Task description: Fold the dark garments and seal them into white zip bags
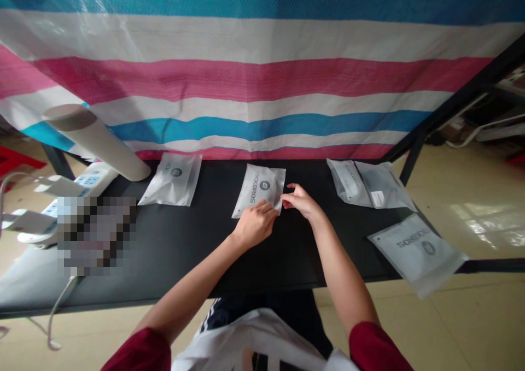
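A flat, translucent white plastic bag (259, 188) printed with ROCKBROS lies on the black table (279, 256), directly in front of me. My left hand (255, 224) grips its lower edge with curled fingers. From the right, my right hand (299, 202) pinches the bag's right edge between its fingertips. Similar bags lie to either side: one (172, 180) on the left, two overlapping (371, 184) at the far right, and one (418, 253) hanging over the right table edge. Whatever the bag contains is hidden.
A striped pink, white and blue tarp (246, 81) hangs behind the table. A cardboard tube (98, 139) leans at the left, near a white power strip (98, 177) with plugs and cables. A pixelated patch (96, 235) hides part of the table's left side.
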Tool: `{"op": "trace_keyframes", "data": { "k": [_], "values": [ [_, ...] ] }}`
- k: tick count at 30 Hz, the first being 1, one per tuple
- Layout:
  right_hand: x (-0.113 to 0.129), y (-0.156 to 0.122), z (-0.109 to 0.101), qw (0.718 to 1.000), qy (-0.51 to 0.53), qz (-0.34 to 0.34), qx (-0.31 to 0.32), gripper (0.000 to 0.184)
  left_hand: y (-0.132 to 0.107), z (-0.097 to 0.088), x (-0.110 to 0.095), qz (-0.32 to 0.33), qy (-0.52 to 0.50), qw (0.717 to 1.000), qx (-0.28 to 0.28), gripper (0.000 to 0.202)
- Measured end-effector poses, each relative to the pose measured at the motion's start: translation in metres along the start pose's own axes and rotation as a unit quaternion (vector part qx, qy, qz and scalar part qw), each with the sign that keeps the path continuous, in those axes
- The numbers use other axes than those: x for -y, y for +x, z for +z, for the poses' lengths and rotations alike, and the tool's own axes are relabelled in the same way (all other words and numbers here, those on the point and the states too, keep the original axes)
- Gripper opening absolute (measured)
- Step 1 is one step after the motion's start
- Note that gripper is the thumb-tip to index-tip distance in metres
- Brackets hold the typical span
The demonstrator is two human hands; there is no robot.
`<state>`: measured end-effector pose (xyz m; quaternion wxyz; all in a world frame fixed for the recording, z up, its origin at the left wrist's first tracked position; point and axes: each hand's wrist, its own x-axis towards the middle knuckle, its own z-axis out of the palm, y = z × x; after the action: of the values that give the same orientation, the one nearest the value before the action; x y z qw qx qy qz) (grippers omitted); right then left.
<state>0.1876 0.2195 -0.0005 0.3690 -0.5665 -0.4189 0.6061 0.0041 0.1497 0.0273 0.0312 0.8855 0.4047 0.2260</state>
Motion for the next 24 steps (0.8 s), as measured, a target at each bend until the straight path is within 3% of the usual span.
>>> {"op": "trace_keyframes", "data": {
  "k": [6,10,18,23,24],
  "values": [
    [-0.002,0.008,-0.013,1.000,0.009,-0.007,0.003,0.040,-0.035,-0.021,-0.048,0.007,-0.015,1.000,-0.018,0.019],
    [-0.005,0.008,-0.013,1.000,0.012,-0.022,0.014,0.041,-0.063,-0.028,-0.066,0.001,-0.041,0.999,-0.022,0.019],
    [-0.005,0.005,-0.015,0.998,0.000,-0.034,0.043,0.042,-0.092,-0.035,-0.068,-0.047,-0.069,0.996,-0.027,0.023],
    [-0.004,0.004,-0.013,0.998,0.004,-0.049,0.029,0.044,-0.103,-0.026,-0.065,-0.079,-0.059,0.995,0.032,0.016],
    [-0.003,0.004,-0.012,0.998,0.008,-0.053,0.021,0.043,-0.105,-0.022,-0.063,-0.080,-0.044,0.995,0.046,0.024]
  ]
}}
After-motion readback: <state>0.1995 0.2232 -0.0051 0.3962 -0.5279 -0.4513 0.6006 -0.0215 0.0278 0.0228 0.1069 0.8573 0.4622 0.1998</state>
